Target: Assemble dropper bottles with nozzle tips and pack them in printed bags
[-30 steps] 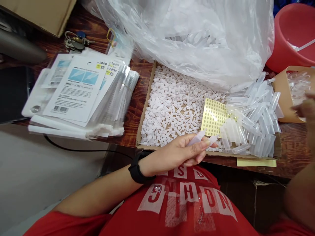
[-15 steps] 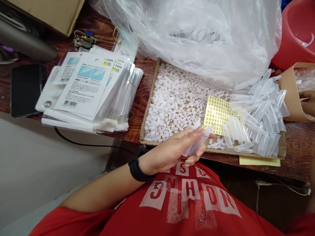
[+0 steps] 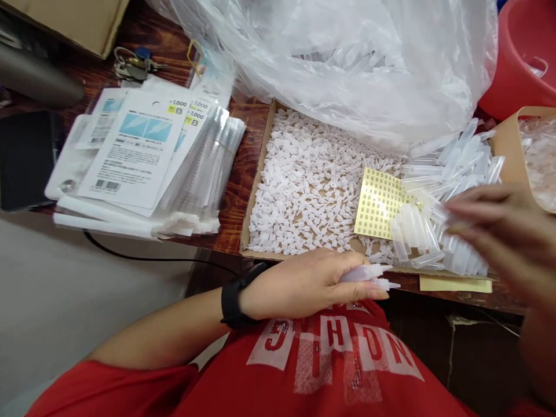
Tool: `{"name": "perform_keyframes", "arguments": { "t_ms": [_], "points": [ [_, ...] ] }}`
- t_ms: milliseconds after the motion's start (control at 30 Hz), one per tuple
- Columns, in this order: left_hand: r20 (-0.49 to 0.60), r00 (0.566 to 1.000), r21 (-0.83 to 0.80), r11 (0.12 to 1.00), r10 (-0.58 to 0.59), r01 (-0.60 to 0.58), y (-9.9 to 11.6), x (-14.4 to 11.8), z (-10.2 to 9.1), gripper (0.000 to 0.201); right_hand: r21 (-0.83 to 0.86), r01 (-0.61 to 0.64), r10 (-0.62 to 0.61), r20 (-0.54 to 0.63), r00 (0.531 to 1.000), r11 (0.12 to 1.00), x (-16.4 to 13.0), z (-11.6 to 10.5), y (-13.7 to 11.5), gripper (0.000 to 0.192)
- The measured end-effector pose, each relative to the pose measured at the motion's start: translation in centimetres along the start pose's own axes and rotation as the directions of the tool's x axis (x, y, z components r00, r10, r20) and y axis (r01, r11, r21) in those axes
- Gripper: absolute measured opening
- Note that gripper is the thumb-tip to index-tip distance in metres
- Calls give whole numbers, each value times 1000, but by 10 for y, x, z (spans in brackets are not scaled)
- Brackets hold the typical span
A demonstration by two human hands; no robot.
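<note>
Head view: at least two translucent tubes (image 3: 359,273) are held in the left hand (image 3: 299,285), at the near edge of a cardboard tray (image 3: 245,242) and above a red shirt (image 3: 217,376). The tube bodies are whitish, frosted and smooth. Each visible front end is narrowed to a pointed nozzle, and the nozzles are directed to the right, side by side; the rear ends are concealed by the hand. The left fingers are wrapped around the bodies. The right hand (image 3: 486,223) is positioned over the right part of the tray and is blurred; its fingertips are drawn together, but whether anything is pinched cannot be told. The tray is loaded with small white pieces (image 3: 304,179), a yellow sticker sheet (image 3: 377,202) and a pile of clear tubes (image 3: 467,152). Beyond it, a plastic bag (image 3: 347,110) is placed; to the left, printed cards (image 3: 130,156) are stacked.
</note>
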State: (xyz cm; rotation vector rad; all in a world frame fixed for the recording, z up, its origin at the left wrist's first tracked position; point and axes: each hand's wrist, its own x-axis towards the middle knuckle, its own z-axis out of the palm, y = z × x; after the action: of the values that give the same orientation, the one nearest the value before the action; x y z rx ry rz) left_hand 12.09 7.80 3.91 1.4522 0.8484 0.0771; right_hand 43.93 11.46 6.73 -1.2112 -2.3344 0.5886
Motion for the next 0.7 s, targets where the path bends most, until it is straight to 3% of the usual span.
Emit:
{"name": "perform_keyframes", "arguments": {
  "t_ms": [67, 133, 300, 467, 700],
  "points": [
    [42, 999, 56, 998, 26, -28, 1, 3, 0, 42, 171, 52, -85, 189, 978, 984, -1, 22, -35, 35],
    [63, 998, 102, 994, 29, -36, 1, 5, 1, 40, 284, 46, -124, 261, 957, 958, -4, 34, -49, 39],
    [41, 999, 203, 979, 0, -8, 0, 1, 3, 45, 338, 65, -133, 181, 974, 939, -15, 37, -51, 37],
    [71, 996, 185, 981, 49, -61, -1, -3, 5, 42, 290, 114, -169, 170, 971, 950, -14, 37, -62, 34],
    [41, 999, 176, 984, 21, -28, 0, -7, 4, 43, 249, 134, -170, 130, 977, 959, -15, 41, -63, 31]
  ]
}}
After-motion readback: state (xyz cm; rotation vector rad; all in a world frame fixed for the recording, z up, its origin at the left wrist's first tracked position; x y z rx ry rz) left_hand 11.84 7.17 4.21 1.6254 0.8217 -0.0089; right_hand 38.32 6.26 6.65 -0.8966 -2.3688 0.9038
